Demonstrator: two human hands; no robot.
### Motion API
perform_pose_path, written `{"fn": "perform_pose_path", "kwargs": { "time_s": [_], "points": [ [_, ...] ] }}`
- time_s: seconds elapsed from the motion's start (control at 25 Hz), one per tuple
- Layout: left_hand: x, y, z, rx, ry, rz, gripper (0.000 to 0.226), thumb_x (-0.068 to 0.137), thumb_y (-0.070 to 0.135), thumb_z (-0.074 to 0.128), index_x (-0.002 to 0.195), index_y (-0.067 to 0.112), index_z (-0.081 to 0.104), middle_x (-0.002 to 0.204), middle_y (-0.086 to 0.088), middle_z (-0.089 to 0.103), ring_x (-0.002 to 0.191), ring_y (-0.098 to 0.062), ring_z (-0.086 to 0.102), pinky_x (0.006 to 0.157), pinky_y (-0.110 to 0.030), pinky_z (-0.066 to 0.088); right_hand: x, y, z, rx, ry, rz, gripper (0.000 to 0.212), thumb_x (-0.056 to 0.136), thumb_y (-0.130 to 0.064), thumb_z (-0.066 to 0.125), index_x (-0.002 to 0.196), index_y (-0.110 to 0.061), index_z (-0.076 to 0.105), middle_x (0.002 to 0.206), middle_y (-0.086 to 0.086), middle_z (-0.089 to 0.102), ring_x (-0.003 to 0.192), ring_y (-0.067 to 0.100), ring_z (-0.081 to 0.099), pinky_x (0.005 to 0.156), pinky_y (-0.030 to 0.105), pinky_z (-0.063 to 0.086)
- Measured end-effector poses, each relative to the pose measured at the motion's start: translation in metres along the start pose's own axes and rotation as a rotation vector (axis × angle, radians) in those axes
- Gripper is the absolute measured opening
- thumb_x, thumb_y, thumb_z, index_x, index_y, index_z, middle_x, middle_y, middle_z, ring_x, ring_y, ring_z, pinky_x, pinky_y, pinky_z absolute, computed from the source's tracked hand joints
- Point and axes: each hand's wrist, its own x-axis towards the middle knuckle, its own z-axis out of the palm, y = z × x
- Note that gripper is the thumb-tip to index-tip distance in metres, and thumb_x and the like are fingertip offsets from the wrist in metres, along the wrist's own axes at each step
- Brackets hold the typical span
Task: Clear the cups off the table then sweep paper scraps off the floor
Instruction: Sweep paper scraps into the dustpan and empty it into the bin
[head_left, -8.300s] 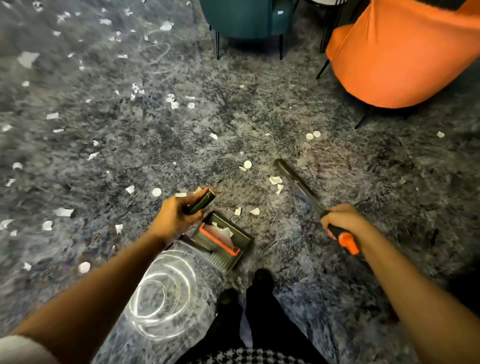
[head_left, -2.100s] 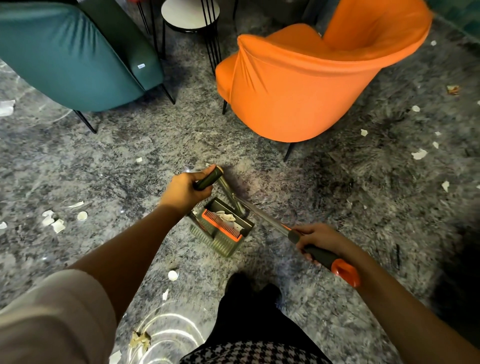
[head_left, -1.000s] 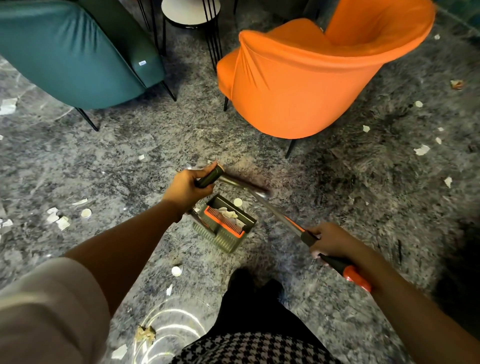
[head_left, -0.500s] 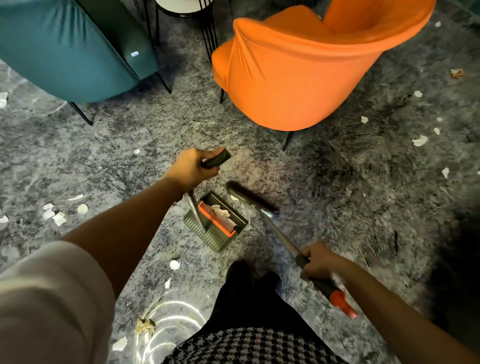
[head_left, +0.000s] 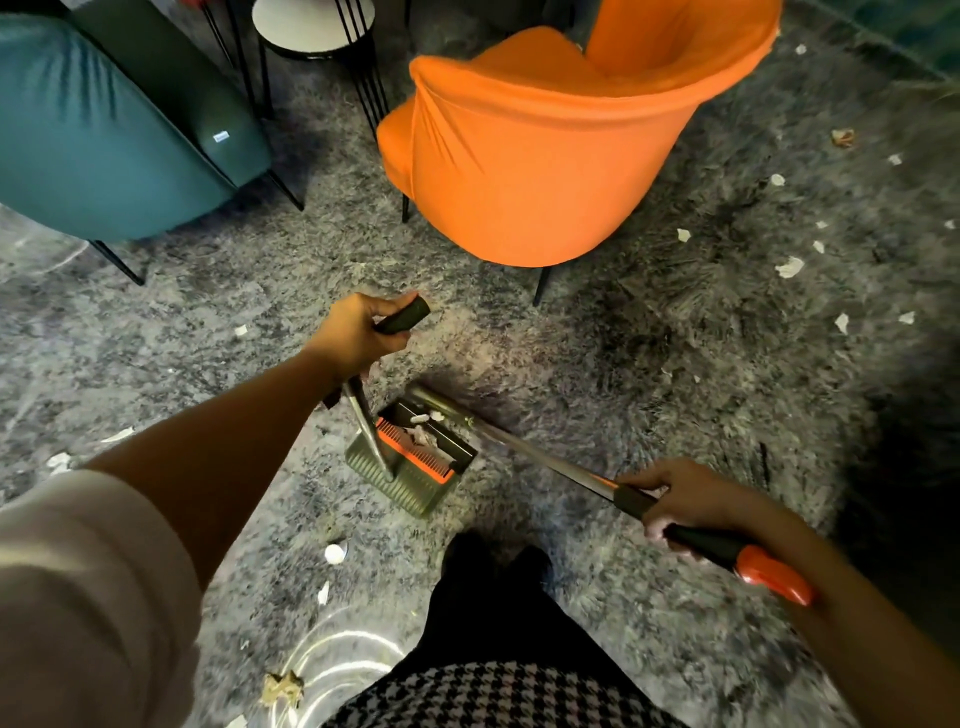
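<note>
Head view: left hand (head_left: 358, 338) curled round the dustpan (head_left: 410, 486) handle. Right hand (head_left: 685, 499) curled round the broom (head_left: 545, 462); shaft runs up-left, head at pan mouth. Paper scraps (head_left: 421, 436) inside; loose scraps (head_left: 789, 267) lie well right, nearer the right hand.

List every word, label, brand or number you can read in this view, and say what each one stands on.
No text here can be read.
White tag on the teal chair: too small and blurred to tell whether it bears any print.
Broom, dustpan, orange chair: no lettering, brand or number visible.
</note>
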Motion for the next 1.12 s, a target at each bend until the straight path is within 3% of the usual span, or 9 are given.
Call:
{"fn": "perform_pose_path", "kwargs": {
  "time_s": [0.12,0.24,0.32,0.44,0.64,0.76,0.88,0.96,1.12],
  "points": [
    [-0.001,0.009,-0.001,0.03,0.003,0.016,0.048,0.083,-0.002,0.067,0.129,0.005,0.056,0.121,-0.016,0.063,0.083,-0.025,0.066,0.063,-0.011,0.046,0.006,0.003,0.001,-0.147,0.092,0.002,0.052,0.075,0.011,0.06,0.124,-0.006,0.057,0.061,0.012,0.057,0.036,0.014,0.053,0.038,0.02,0.041],
    [-0.001,0.014,0.007,0.097,-0.013,0.034,0.044,0.083,-0.003,0.066,0.125,0.0,0.058,0.118,-0.02,0.063,0.088,-0.031,0.064,0.066,-0.014,0.044,0.026,0.0,0.013,-0.402,0.129,0.04,0.018,0.077,0.003,0.063,0.095,-0.001,0.061,0.071,0.007,0.049,0.057,0.016,0.05,0.048,0.022,0.039],
    [-0.001,0.012,0.01,0.118,-0.007,0.032,0.043,0.083,-0.002,0.067,0.125,0.002,0.059,0.118,-0.018,0.064,0.083,-0.016,0.065,0.065,-0.004,0.04,0.038,-0.001,0.023,-0.486,0.109,0.078,0.019,0.079,0.0,0.063,0.078,-0.011,0.047,0.075,0.003,0.043,0.065,0.016,0.047,0.054,0.022,0.037],
    [0.002,0.003,0.007,0.073,-0.013,0.018,0.046,0.083,-0.001,0.067,0.127,0.006,0.057,0.115,-0.014,0.065,0.06,0.006,0.059,0.048,0.004,0.036,0.047,0.005,0.033,-0.538,-0.002,0.103,0.033,0.078,-0.001,0.066,0.077,-0.016,0.037,0.08,0.003,0.04,0.069,0.017,0.046,0.059,0.025,0.038],
    [0.004,-0.001,0.006,0.076,-0.02,0.013,0.047,0.081,0.001,0.069,0.126,0.009,0.058,0.117,-0.01,0.065,0.054,0.004,0.053,0.043,-0.003,0.04,0.029,0.007,0.036,-0.495,-0.11,0.09,0.048,0.081,0.002,0.064,0.125,0.001,0.045,0.113,0.019,0.052,0.062,0.015,0.05,0.051,0.02,0.042],
    [0.001,0.002,0.005,0.074,-0.032,0.008,0.048,0.082,0.001,0.069,0.128,0.012,0.058,0.114,-0.007,0.064,0.042,0.0,0.054,0.037,-0.008,0.04,0.009,0.007,0.019,-0.399,-0.075,0.05,0.057,0.081,0.006,0.062,0.134,-0.01,0.049,0.09,0.015,0.061,0.049,0.015,0.056,0.044,0.02,0.046],
    [-0.005,0.006,0.004,0.064,-0.019,0.035,0.048,0.082,-0.001,0.068,0.128,0.007,0.057,0.12,-0.012,0.063,0.072,-0.014,0.065,0.057,-0.005,0.045,-0.008,0.008,0.004,-0.356,-0.051,0.031,0.067,0.08,0.006,0.063,0.139,-0.02,0.044,0.078,0.006,0.06,0.039,0.011,0.057,0.043,0.021,0.046],
    [-0.011,0.008,0.003,0.07,-0.013,0.028,0.049,0.082,-0.001,0.068,0.128,0.007,0.056,0.123,-0.012,0.062,0.09,-0.026,0.063,0.072,-0.015,0.046,-0.014,0.009,0.001,-0.338,-0.02,0.013,0.071,0.079,0.006,0.063,0.142,-0.02,0.041,0.076,0.007,0.062,0.038,0.01,0.057,0.044,0.021,0.047],
    [-0.027,0.001,-0.003,0.037,-0.018,-0.024,0.047,0.082,-0.001,0.067,0.128,0.007,0.057,0.119,-0.014,0.064,0.055,-0.019,0.061,0.052,-0.015,0.05,-0.015,0.009,0.001,-0.281,0.066,-0.038,0.072,0.078,0.009,0.063,0.141,-0.018,0.043,0.079,0.011,0.063,0.038,0.011,0.056,0.044,0.022,0.046]
  ]
}}
